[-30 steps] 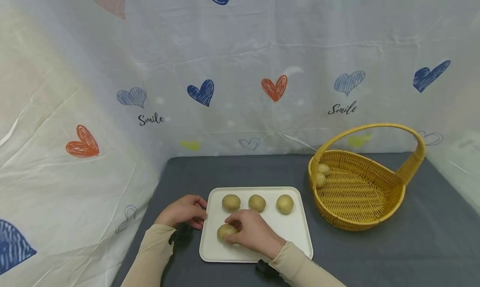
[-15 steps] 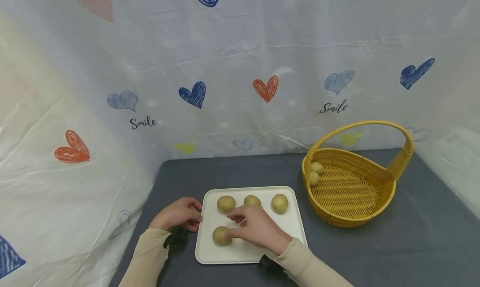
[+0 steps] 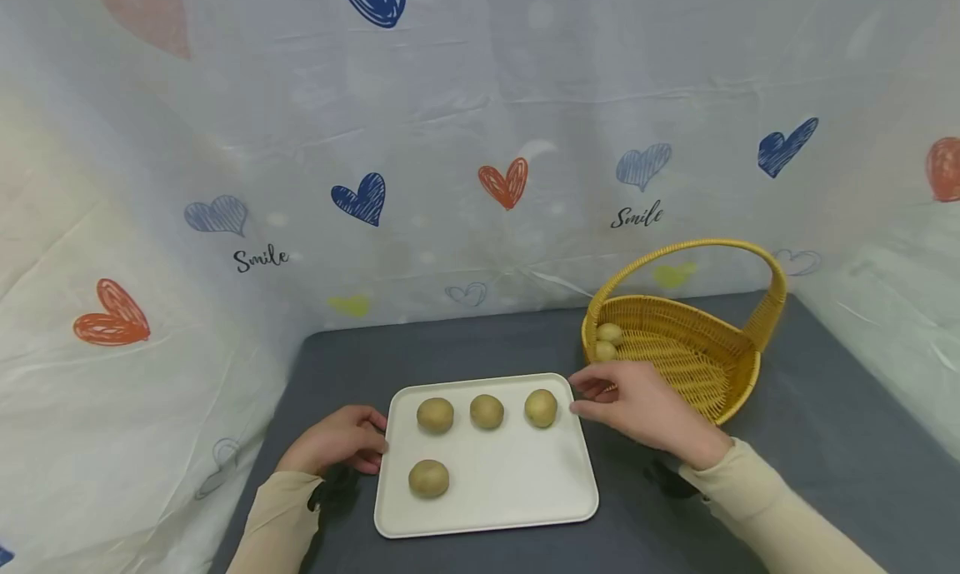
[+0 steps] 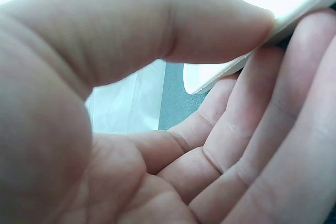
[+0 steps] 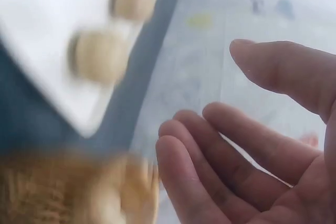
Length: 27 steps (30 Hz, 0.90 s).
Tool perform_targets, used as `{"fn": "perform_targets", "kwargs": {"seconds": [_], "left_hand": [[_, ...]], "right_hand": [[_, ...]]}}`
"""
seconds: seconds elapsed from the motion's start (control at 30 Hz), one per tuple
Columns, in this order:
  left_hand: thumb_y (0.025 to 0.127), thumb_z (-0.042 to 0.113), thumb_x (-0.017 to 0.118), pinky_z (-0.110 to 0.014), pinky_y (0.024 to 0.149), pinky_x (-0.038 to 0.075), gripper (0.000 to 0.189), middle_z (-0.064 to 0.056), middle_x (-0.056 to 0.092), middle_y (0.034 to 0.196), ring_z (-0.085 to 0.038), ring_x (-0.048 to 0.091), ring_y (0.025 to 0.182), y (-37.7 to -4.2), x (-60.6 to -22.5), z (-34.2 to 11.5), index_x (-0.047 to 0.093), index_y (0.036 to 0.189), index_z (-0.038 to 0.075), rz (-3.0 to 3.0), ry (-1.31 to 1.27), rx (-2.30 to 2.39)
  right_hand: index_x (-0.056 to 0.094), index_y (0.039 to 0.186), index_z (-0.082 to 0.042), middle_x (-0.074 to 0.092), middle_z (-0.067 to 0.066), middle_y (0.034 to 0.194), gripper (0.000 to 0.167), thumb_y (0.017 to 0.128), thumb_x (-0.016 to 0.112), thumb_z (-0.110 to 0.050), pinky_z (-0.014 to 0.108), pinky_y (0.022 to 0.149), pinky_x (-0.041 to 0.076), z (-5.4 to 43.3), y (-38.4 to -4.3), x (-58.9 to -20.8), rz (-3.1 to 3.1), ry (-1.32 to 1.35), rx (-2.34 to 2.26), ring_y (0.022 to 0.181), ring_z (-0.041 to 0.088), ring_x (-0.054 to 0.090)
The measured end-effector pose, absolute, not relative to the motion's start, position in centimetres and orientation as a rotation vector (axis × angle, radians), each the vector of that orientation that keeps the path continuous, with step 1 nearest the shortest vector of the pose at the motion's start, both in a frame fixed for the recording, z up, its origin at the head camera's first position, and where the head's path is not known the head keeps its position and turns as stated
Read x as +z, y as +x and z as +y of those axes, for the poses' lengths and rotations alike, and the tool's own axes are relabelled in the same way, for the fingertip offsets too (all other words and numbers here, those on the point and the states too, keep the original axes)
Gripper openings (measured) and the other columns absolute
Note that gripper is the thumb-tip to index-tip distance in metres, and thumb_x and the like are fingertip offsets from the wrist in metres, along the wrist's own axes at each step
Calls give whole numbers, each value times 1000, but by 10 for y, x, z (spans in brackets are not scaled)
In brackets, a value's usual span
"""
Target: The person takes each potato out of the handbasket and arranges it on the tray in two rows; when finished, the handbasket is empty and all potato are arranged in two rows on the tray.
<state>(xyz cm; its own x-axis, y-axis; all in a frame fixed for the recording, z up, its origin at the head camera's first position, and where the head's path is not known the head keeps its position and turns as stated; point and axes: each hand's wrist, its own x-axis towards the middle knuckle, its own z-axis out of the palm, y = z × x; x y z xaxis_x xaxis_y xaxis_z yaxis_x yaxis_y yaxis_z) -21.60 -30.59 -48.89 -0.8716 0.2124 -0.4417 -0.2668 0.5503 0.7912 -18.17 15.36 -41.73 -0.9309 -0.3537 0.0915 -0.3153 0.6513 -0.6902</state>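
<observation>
A white rectangular tray [image 3: 510, 482] lies on the dark grey table. Three potatoes line its far side: left [image 3: 435, 415], middle [image 3: 487, 411] and right [image 3: 541, 408]. A single potato [image 3: 429, 479] sits at the near left. My left hand [image 3: 333, 441] pinches the tray's left rim, thumb above and fingers against the edge, as the left wrist view shows. Beside the tray's far right corner, my right hand [image 3: 648, 407] holds nothing, its fingers loosely bent and apart from the thumb in the right wrist view. Two potatoes [image 3: 609, 334] lie in the yellow wicker basket [image 3: 656, 307].
The basket, with its tall arched handle [image 3: 693, 243], stands at the table's back right, partly behind my right hand. A white cloth [image 3: 420, 124] printed with hearts hangs behind the table [image 3: 420, 349] and along its sides.
My right hand has let go of the near-left potato and moved right, off the tray toward the basket. My left hand stays at the tray's left rim. The head view has shifted to the right.
</observation>
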Motion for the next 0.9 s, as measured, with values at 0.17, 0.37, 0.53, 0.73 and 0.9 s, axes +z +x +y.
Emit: {"fn": "perform_targets", "kwargs": {"seconds": [0.17,0.37,0.53,0.73,0.9], "left_hand": [[89,8,77,-40,71,69,44,-17,71,92,-23,77,77,-216,-488,-307,60,127,-6,2302,-63,1278],[88,8,77,-39,71,69,44,-16,70,91,-22,77,77,-217,-489,-307,61,126,-6,2279,-60,1289],[88,8,77,-39,70,69,45,-16,70,91,-22,76,76,-217,-490,-309,60,127,-7,2275,-51,1288],[89,10,78,-38,70,69,45,-14,70,91,-21,77,77,-217,-491,-309,60,127,-6,2253,-32,1295],[90,9,76,-38,69,69,44,-12,70,89,-20,77,76,-218,-494,-309,59,127,-7,2241,-8,1301]], "right_hand": [[79,127,-10,81,2,113,39,96,83,-35,38,88,66,199,-201,-409,2903,-481,-1069,101,16,75],[75,132,-6,80,10,120,46,98,80,-36,49,92,64,236,-234,-414,2942,-375,-993,107,26,75],[72,137,-5,77,15,130,47,101,78,-33,53,100,62,250,-263,-427,2891,-329,-1062,118,32,74],[69,142,-6,73,17,138,47,102,76,-30,56,105,59,257,-289,-441,2798,-295,-1125,126,36,69],[68,144,-7,70,18,144,53,101,78,-35,60,110,54,260,-301,-450,2749,-261,-1148,134,41,63]]}}
